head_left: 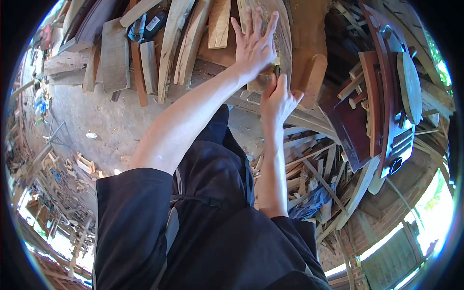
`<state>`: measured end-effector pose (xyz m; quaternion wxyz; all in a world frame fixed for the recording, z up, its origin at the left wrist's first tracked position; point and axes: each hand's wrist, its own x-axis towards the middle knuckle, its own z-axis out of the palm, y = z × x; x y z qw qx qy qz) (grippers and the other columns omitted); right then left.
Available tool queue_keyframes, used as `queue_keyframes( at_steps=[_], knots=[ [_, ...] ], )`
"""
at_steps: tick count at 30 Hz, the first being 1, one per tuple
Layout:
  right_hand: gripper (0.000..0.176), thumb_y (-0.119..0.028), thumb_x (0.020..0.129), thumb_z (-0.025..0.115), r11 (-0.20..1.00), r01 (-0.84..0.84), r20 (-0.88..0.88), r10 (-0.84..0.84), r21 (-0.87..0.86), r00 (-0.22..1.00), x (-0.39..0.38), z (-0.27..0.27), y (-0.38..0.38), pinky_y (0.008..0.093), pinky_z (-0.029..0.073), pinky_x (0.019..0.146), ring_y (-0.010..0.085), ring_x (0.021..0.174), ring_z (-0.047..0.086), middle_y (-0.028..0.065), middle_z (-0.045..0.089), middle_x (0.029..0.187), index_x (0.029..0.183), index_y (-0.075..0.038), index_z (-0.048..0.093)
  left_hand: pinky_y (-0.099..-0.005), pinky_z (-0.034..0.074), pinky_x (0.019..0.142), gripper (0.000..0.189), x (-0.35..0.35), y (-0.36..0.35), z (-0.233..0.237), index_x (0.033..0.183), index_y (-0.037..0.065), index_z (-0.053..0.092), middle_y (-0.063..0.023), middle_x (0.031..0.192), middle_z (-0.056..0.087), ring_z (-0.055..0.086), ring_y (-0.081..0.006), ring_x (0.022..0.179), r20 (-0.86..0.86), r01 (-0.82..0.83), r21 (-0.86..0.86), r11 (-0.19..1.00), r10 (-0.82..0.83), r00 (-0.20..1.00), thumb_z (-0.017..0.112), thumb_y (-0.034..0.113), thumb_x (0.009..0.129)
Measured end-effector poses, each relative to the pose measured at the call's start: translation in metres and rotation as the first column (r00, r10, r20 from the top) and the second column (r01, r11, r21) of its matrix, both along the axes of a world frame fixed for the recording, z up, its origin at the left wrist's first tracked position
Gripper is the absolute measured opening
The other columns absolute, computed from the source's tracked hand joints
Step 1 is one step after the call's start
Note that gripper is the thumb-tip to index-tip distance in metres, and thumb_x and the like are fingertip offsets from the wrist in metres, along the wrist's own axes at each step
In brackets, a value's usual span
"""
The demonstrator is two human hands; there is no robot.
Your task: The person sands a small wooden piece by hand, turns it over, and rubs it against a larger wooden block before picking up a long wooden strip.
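My left hand [255, 44] lies flat with its fingers spread on a curved wooden board [284, 36] at the top of the view. Just below it, my right hand [279, 99] is closed at the board's near end. A small dark piece with a yellowish tip [277, 67] sticks up from its fingers, towards the heel of my left hand. What kind of thing this is cannot be made out, as the fingers cover most of it. Right of the hands lies a brown wooden piece with a rounded end [315, 72].
Several wooden pieces [193, 41] lie side by side left of my hands, with a dark bottle [155, 21] among them. Dark varnished furniture parts [355, 128] stand at the right. Loose sticks [314, 164] are piled below, and scraps [63, 183] litter the concrete floor [96, 121].
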<state>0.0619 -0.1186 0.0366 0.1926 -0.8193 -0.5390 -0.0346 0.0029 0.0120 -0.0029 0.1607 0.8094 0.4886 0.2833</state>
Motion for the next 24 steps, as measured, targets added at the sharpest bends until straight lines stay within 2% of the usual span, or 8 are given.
queue_keyframes(
  at_steps=[4, 7, 10, 11, 15, 17, 18, 24],
  knots=[
    [0.026, -0.024, 0.103, 0.056, 0.986, -0.098, -0.049, 0.093, -0.137, 0.995, 0.001, 0.011, 0.011, 0.0405, 0.039, 0.076, 0.0316, 0.047, 0.057, 0.0132, 0.059, 0.052, 0.08, -0.013, 0.055, -0.0758, 0.007, 0.116, 0.083, -0.002, -0.004, -0.003, 0.164, 0.02, 0.021, -0.0279, 0.163, 0.028, 0.017, -0.049, 0.153, 0.135, 0.016, -0.047, 0.999, -0.009, 0.991, 0.057, 0.019, 0.09],
    [0.027, -0.026, 0.106, 0.055, 0.994, 0.109, -0.117, -0.112, -0.029, 0.987, -0.001, 0.007, -0.015, 0.0462, 0.042, 0.09, 0.036, 0.055, 0.061, 0.0122, 0.064, 0.058, 0.083, -0.011, 0.057, -0.0744, 0.006, 0.117, 0.079, -0.002, -0.002, -0.001, 0.164, 0.018, 0.022, -0.029, 0.162, 0.028, 0.018, -0.0482, 0.153, 0.052, 0.006, 0.002, 1.0, -0.006, 0.999, 0.055, 0.02, 0.092],
    [0.027, -0.026, 0.105, 0.056, 0.991, 0.132, -0.137, -0.13, 0.008, 0.982, 0.008, 0.005, -0.041, 0.0489, 0.041, 0.096, 0.0379, 0.062, 0.062, 0.0128, 0.067, 0.064, 0.085, -0.008, 0.057, -0.0706, 0.007, 0.12, 0.07, -0.005, -0.002, 0.011, 0.163, 0.013, 0.022, -0.028, 0.162, 0.027, 0.016, -0.0465, 0.154, -0.067, 0.013, 0.001, 1.0, -0.013, 0.998, 0.05, 0.027, 0.1],
    [0.027, -0.026, 0.105, 0.056, 0.987, 0.139, -0.132, -0.128, 0.075, 0.983, 0.01, 0.001, -0.046, 0.049, 0.04, 0.095, 0.0384, 0.066, 0.063, 0.0148, 0.068, 0.067, 0.087, -0.006, 0.057, -0.0655, 0.005, 0.122, 0.067, -0.005, -0.001, 0.015, 0.165, 0.013, 0.016, -0.0258, 0.167, 0.019, 0.012, -0.0457, 0.155, -0.031, 0.016, -0.084, 0.996, -0.019, 0.999, 0.043, 0.019, 0.104],
    [0.026, -0.025, 0.105, 0.057, 0.979, 0.198, -0.194, -0.186, 0.044, 0.963, 0.016, 0.022, -0.022, 0.0463, 0.04, 0.091, 0.0367, 0.064, 0.064, 0.0144, 0.066, 0.063, 0.086, -0.008, 0.057, -0.0616, 0.006, 0.124, 0.067, -0.003, -0.001, 0.012, 0.165, 0.012, 0.016, -0.0266, 0.166, 0.02, 0.014, -0.0446, 0.155, -0.038, 0.009, -0.044, 0.999, -0.01, 0.999, 0.043, 0.019, 0.104],
    [0.024, -0.025, 0.104, 0.057, 0.996, 0.079, -0.183, -0.085, -0.036, 0.979, 0.018, 0.023, 0.001, 0.0432, 0.04, 0.085, 0.035, 0.057, 0.061, 0.0131, 0.064, 0.058, 0.085, -0.011, 0.056, -0.0612, 0.007, 0.124, 0.067, -0.004, 0.002, 0.005, 0.165, 0.012, 0.017, -0.0265, 0.166, 0.021, 0.015, -0.0439, 0.155, -0.036, 0.017, -0.034, 0.999, -0.018, 0.999, 0.043, 0.02, 0.104],
    [0.023, -0.026, 0.103, 0.058, 0.999, 0.007, -0.064, -0.005, 0.043, 0.998, 0.021, 0.007, 0.013, 0.0419, 0.04, 0.082, 0.0342, 0.051, 0.058, 0.0117, 0.062, 0.055, 0.084, -0.014, 0.056, -0.0609, 0.008, 0.124, 0.066, -0.003, 0.003, 0.002, 0.165, 0.012, 0.017, -0.0264, 0.166, 0.021, 0.015, -0.0432, 0.155, -0.026, 0.011, -0.025, 1.0, -0.011, 1.0, 0.043, 0.021, 0.104],
    [0.025, -0.027, 0.102, 0.059, 1.0, 0.0, -0.028, 0.0, 0.027, 1.0, 0.027, -0.006, 0.032, 0.0438, 0.04, 0.08, 0.0344, 0.049, 0.057, 0.012, 0.061, 0.053, 0.081, -0.014, 0.056, -0.0606, 0.01, 0.124, 0.065, -0.005, -0.004, 0.003, 0.165, 0.014, 0.018, -0.0255, 0.166, 0.022, 0.017, -0.0431, 0.155, -0.123, 0.01, -0.016, 1.0, -0.012, 0.992, 0.043, 0.022, 0.105]
  ],
)
